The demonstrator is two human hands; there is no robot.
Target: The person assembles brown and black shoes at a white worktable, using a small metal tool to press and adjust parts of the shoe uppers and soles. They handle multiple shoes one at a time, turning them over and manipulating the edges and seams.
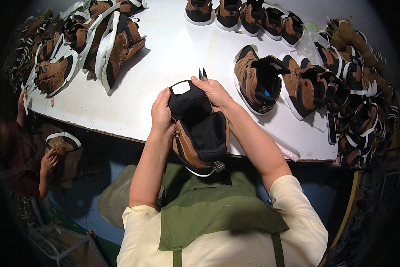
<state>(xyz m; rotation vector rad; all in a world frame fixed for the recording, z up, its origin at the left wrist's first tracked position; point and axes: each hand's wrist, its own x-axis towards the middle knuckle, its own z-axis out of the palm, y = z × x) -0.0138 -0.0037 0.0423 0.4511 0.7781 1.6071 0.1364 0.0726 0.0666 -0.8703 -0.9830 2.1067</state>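
Left hand [162,111], right hand [215,94] curled closed on shoe [202,131], right also holding snips [203,74], tips toward 12 o'clock. Slip could nick tongue [189,104]

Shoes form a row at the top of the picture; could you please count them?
5, from left to right along the row: first shoe, second shoe, third shoe, fourth shoe and fifth shoe. More may be hidden beyond the top edge.

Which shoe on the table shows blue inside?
The brown-and-black shoe standing on the table, nearest the right hand. It's the only one with a blue patch visible inside.
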